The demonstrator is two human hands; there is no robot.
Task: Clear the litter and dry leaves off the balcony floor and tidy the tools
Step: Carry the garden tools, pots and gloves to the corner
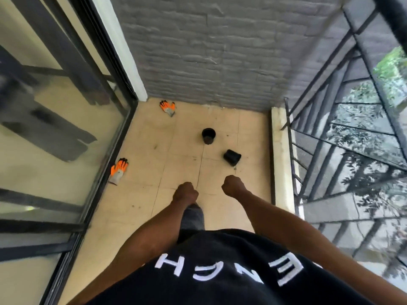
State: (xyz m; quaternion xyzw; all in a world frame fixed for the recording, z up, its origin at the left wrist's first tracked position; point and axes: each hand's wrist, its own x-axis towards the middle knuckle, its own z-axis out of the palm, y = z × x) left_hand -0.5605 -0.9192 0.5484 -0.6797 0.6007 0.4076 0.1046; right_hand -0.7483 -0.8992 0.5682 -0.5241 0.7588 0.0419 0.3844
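Gloves (119, 170) lie left of our fisted, empty left hand (185, 192); pots (232, 157) sit ahead of our equally fisted right hand (232, 185).

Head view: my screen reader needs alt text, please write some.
A person's fisted left hand and right hand hang empty over a tiled balcony floor. Two orange gloves, an upright black pot and a tipped one lie scattered.

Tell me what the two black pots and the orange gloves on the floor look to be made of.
Upright round black pot and tipped black pot: likely thin plastic, matte, uniform dark walls. Orange-and-grey glove near the wall and the one by the glass door: seemingly knit fabric with an orange rubbery coating, black fingertips.
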